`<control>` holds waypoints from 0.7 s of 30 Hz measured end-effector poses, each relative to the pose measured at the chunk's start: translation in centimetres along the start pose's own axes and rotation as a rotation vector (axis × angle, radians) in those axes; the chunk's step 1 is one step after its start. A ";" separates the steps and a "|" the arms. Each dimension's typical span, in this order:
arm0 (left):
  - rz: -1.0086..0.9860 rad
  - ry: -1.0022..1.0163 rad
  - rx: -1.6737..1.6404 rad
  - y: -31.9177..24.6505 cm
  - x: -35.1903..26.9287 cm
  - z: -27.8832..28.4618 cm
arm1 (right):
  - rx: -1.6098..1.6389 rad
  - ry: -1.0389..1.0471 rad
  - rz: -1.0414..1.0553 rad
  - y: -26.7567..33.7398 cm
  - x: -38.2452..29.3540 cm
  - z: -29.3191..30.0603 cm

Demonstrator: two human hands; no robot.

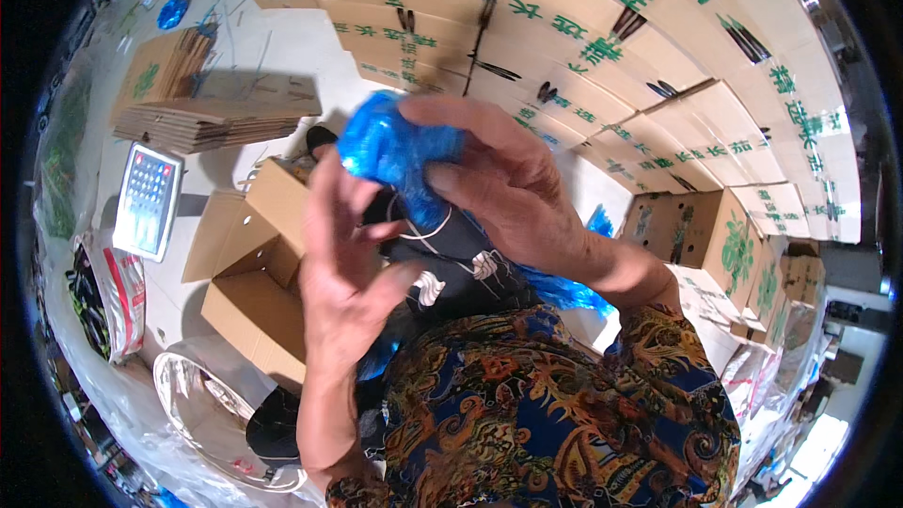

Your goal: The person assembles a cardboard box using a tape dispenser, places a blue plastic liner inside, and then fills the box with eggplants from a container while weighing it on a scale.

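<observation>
A crumpled piece of blue plastic film [377, 137] is bunched up in front of my chest. My right hand [504, 180] grips it between thumb and fingers. My left hand [353, 247], slightly blurred, is raised beside the film with its fingers apart; whether its fingertips touch the film is hard to tell. Below the hands lies my dark trouser leg with a white pattern [469, 279]. An opened cardboard box [257, 310] stands just left of my left hand. More blue plastic [571, 289] shows behind my right wrist.
Stacked cartons with green print [578, 35] rise in front and to the right. Flattened cardboard [211, 116] is piled at the left, near a scale's keypad panel [148, 201]. A sack of dark eggplants [116, 303] and a white-rimmed round basket [166, 381] are at the lower left.
</observation>
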State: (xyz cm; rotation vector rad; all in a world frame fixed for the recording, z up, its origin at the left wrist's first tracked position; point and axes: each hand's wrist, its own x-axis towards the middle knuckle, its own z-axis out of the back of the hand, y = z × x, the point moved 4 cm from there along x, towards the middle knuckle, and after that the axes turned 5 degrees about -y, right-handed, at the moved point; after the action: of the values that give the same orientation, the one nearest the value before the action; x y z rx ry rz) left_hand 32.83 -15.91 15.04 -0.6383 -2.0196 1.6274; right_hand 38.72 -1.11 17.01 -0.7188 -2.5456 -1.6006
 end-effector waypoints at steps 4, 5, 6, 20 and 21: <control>0.249 0.195 0.050 -0.9 -1.1 1.6 | -0.274 0.138 0.307 1.5 3.9 -3.8; 0.154 0.213 0.134 -0.9 -1.4 2.3 | -0.021 0.082 0.092 1.5 4.6 -3.8; 0.250 0.165 0.180 -0.8 -1.9 3.5 | 0.241 -0.027 -0.100 1.7 5.2 -4.0; -0.077 -0.705 0.141 -3.6 -7.5 26.0 | 0.147 -0.113 -0.201 -8.6 9.1 -6.9; -0.087 -0.674 0.288 -2.6 -7.6 26.5 | 0.138 -0.202 -0.232 -9.0 9.0 -6.9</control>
State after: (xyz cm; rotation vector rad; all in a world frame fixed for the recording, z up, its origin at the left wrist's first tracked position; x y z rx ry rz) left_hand 22.24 -41.32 12.07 0.1307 -2.1205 2.2235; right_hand 25.61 -7.04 15.15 -0.6208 -2.9473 -1.4574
